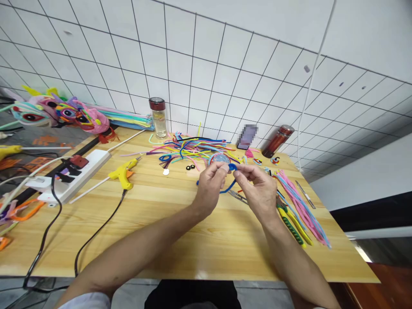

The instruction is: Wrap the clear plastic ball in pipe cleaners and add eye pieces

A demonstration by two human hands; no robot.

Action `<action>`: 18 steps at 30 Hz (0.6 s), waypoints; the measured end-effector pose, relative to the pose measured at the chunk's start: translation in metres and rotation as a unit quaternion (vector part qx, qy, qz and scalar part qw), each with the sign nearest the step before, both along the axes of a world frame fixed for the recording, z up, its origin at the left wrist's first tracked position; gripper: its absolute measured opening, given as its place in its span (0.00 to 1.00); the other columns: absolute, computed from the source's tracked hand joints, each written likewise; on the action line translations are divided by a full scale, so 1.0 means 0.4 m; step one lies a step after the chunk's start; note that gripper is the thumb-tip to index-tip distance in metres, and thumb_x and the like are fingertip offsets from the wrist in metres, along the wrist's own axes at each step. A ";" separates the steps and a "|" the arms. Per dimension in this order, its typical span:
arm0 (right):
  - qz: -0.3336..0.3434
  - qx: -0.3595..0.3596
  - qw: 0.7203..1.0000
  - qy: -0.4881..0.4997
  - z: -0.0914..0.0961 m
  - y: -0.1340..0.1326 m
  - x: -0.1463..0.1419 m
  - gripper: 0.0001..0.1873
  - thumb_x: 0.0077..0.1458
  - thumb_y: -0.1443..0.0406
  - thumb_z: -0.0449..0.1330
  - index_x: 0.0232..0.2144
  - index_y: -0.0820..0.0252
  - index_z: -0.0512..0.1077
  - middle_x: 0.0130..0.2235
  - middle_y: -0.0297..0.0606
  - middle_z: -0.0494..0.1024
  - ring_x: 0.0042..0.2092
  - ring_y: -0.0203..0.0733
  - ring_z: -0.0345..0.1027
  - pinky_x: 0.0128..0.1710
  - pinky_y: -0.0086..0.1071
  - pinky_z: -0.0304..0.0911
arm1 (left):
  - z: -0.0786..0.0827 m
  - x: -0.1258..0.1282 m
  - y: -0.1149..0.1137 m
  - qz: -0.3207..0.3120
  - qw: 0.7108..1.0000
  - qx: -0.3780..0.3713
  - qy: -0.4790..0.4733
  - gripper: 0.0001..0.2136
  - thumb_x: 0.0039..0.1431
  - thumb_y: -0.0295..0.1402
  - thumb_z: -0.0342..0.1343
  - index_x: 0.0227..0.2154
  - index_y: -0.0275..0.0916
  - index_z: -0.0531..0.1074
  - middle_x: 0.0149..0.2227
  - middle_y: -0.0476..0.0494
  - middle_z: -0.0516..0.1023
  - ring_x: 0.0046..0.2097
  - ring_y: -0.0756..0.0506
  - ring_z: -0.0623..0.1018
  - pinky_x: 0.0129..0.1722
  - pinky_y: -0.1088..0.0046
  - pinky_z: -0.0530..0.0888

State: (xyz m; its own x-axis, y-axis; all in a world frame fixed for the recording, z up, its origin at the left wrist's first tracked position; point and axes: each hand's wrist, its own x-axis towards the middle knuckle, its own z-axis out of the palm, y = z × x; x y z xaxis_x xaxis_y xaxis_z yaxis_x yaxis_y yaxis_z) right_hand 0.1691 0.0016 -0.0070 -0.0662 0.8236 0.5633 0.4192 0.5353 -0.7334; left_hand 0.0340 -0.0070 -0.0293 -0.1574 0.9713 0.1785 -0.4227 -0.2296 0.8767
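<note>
A blue pipe cleaner (232, 166) is coiled at one end, and that coil sits between my two hands above the table. My left hand (210, 184) pinches the coil from the left with thumb and fingers. From the right, my right hand (256, 186) pinches it too. A loose blue length hangs below and curves to the left. Behind the hands lies a round clear container (219, 159), partly hidden. Small metal snips (237, 196) rest under my right hand, and pliers with green and yellow handles (292, 225) lie beside that wrist.
A pile of coloured pipe cleaners (193, 148) lies at the back. Pink and blue ones (302, 206) lie right, near a pen (305, 194). A yellow glue gun (124, 174) and power strip (79, 176) with cables are left. A glass bottle (159, 120), phone (247, 136) and red flask (278, 140) stand behind.
</note>
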 end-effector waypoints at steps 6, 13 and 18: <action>0.014 0.013 0.997 -0.080 0.044 0.004 0.034 0.05 0.58 0.63 0.65 0.35 0.56 0.81 0.27 0.32 0.80 0.26 0.35 0.68 0.29 0.31 0.64 | 0.040 -0.065 0.033 -0.074 0.987 0.043 0.139 0.10 0.59 0.41 0.62 0.32 0.38 0.74 0.25 0.53 0.69 0.26 0.53 0.64 0.28 0.75 0.62; 0.031 0.043 0.987 -0.149 0.045 0.000 0.043 0.06 0.60 0.64 0.63 0.35 0.56 0.82 0.27 0.32 0.78 0.27 0.35 0.67 0.30 0.32 0.63 | 0.055 -0.097 0.046 -0.112 0.955 0.065 0.267 0.10 0.56 0.40 0.61 0.29 0.38 0.74 0.31 0.49 0.74 0.33 0.49 0.71 0.34 0.72 0.67; 0.013 0.034 0.990 -0.138 0.041 -0.002 0.038 0.06 0.61 0.63 0.64 0.36 0.55 0.82 0.27 0.33 0.78 0.27 0.36 0.67 0.30 0.32 0.63 | 0.050 -0.094 0.045 -0.098 0.959 0.075 0.256 0.10 0.59 0.40 0.61 0.28 0.38 0.76 0.31 0.48 0.76 0.34 0.48 0.73 0.38 0.71 0.70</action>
